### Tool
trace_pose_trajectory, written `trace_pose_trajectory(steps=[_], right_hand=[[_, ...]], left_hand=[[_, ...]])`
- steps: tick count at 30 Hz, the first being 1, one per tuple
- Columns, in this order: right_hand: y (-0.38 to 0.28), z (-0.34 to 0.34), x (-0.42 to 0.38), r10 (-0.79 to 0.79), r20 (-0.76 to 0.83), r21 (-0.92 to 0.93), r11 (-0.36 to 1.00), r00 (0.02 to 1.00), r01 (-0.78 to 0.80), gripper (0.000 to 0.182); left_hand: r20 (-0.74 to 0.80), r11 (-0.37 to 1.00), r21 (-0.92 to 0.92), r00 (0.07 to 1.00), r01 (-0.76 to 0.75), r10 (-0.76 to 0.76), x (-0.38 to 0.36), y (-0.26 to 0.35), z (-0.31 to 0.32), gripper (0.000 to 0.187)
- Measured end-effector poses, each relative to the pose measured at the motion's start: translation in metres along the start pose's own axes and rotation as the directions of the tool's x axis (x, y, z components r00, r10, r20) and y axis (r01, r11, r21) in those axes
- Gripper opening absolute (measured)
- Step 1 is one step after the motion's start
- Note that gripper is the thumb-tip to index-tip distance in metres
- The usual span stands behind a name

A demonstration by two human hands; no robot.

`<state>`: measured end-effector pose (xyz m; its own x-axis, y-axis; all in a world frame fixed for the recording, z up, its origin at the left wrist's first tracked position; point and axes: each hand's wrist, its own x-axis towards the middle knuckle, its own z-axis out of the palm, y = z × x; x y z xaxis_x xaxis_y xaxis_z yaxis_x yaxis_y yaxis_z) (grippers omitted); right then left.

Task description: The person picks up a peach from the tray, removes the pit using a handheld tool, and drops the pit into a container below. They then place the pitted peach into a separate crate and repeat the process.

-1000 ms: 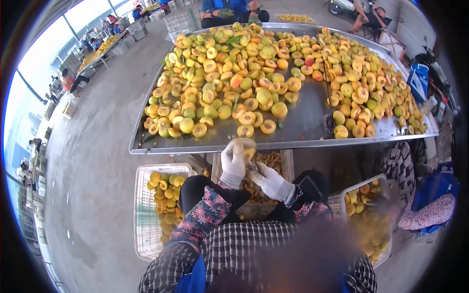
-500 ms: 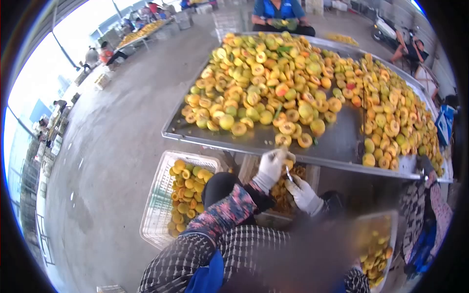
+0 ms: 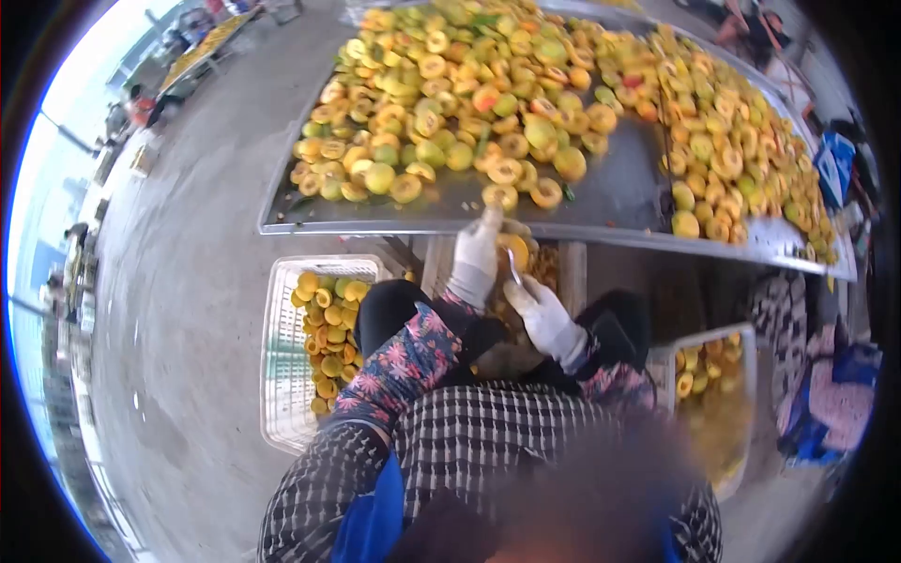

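Two gloved hands of ours work close together just beyond our knees, near the table's front edge. With the fingers of our left hand [image 3: 475,260] we pinch a cut yellow fruit [image 3: 514,250], which sits in the gap between the hands; blur hides exactly where each fingertip lies. The fingers of our right hand [image 3: 547,326] are closed together around a slim metal tool [image 3: 513,268], its far end up at the fruit. We cannot tell whether the tip is in the flesh or only against it.

Below the hands, between our knees, we have a crate [image 3: 574,281] holding small brownish-orange pieces. To our left stands a white basket [image 3: 284,361], its right side filled with fruit halves; to our right, a second basket [image 3: 748,385] holds more, partly hidden by a blurred shape.

Beyond the hands spreads the metal table [image 3: 615,188], bearing a large heap of fruit [image 3: 450,103] on the left and another pile [image 3: 741,150] on the right, with bare metal between them toward the front. Farther out, we see a blue bag [image 3: 832,169] on the right, a seated person [image 3: 765,30] at the upper right, and another person [image 3: 143,108] at the upper left.
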<state>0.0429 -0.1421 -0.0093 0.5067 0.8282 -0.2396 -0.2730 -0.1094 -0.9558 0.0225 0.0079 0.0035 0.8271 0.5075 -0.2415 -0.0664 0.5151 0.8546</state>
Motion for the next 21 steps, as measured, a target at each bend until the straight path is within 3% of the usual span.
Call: trace_pose_trajectory(steps=[1, 2, 4, 5, 6, 7, 8, 9, 10, 11, 13, 14, 15, 18, 19, 21], right_hand=[[0.016, -0.003, 0.009, -0.225, -0.015, -0.168, 0.961, 0.974, 0.219, 0.023], [0.015, -0.004, 0.009, -0.283, -0.011, -0.318, 0.910, 0.959, 0.265, 0.022], [0.040, -0.011, 0.009, -0.464, -0.009, -0.675, 0.657, 0.886, 0.337, 0.027], [0.026, -0.009, 0.007, -0.325, -0.006, -0.615, 0.747, 0.946, 0.253, 0.025], [0.039, -0.011, 0.008, -0.470, 0.001, -0.641, 0.677, 0.882, 0.362, 0.021], [0.051, -0.012, 0.011, -0.604, 0.007, -0.674, 0.586, 0.797, 0.450, 0.019], [0.044, -0.008, 0.009, -0.255, -0.116, -0.263, 0.940, 0.960, 0.217, 0.022], [0.024, -0.004, 0.004, 0.012, -0.130, -0.073, 0.997, 0.991, -0.021, 0.025], [-0.001, 0.001, -0.005, 0.281, -0.097, 0.115, 0.956, 0.955, -0.270, 0.027], [-0.032, 0.016, -0.016, 0.358, -0.146, 0.114, 0.932, 0.922, -0.343, 0.032], [0.028, -0.006, 0.005, -0.025, -0.092, -0.099, 0.995, 0.995, 0.016, 0.032], [0.034, -0.006, 0.009, -0.211, -0.040, -0.188, 0.961, 0.977, 0.200, 0.032], [0.037, -0.015, 0.006, -0.392, 0.027, -0.559, 0.757, 0.920, 0.339, 0.031], [0.042, -0.014, 0.005, -0.386, 0.012, -0.569, 0.756, 0.922, 0.324, 0.030], [0.041, -0.009, 0.006, -0.479, 0.005, -0.508, 0.755, 0.878, 0.415, 0.030], [0.041, -0.007, 0.006, -0.406, -0.034, -0.474, 0.811, 0.913, 0.343, 0.031]], left_hand=[[0.068, 0.999, 0.000, 0.997, -0.041, 0.040, -0.003, 0.001, 0.000, 0.055], [0.022, 0.993, -0.047, 0.994, -0.106, 0.107, -0.006, -0.001, 0.003, 0.050], [-0.005, 0.995, -0.087, 0.999, -0.039, 0.039, 0.001, -0.010, -0.001, 0.043], [-0.024, 0.993, -0.117, 1.000, 0.008, -0.011, -0.002, -0.007, 0.002, 0.043], [0.051, 1.000, -0.003, 0.998, 0.024, -0.023, -0.003, -0.005, -0.003, 0.045], [0.027, 0.997, -0.024, 0.997, 0.067, -0.067, -0.001, -0.009, -0.003, 0.048], [-0.006, 0.986, -0.086, 0.990, 0.143, -0.144, 0.009, -0.022, -0.007, 0.049], [-0.017, 0.991, -0.081, 0.994, 0.106, -0.108, 0.008, -0.022, -0.006, 0.048], [-0.025, 0.994, -0.074, 0.997, 0.075, -0.077, 0.006, -0.022, -0.005, 0.048], [-0.012, 0.997, -0.064, 0.999, 0.043, -0.044, 0.008, -0.024, -0.006, 0.048], [-0.012, 0.991, -0.107, 0.996, 0.082, -0.084, 0.010, -0.023, -0.004, 0.048], [-0.004, 0.981, -0.152, 0.993, 0.119, -0.121, 0.006, -0.019, -0.001, 0.047], [-0.003, 0.978, -0.159, 0.990, 0.136, -0.138, 0.004, -0.018, -0.001, 0.046], [-0.025, 0.974, -0.169, 0.987, 0.150, -0.156, 0.004, -0.018, -0.001, 0.045], [-0.054, 0.978, -0.165, 0.989, 0.128, -0.139, 0.006, -0.020, -0.001, 0.045], [-0.108, 0.967, -0.247, 0.990, 0.064, -0.094, 0.012, -0.030, 0.003, 0.044]])
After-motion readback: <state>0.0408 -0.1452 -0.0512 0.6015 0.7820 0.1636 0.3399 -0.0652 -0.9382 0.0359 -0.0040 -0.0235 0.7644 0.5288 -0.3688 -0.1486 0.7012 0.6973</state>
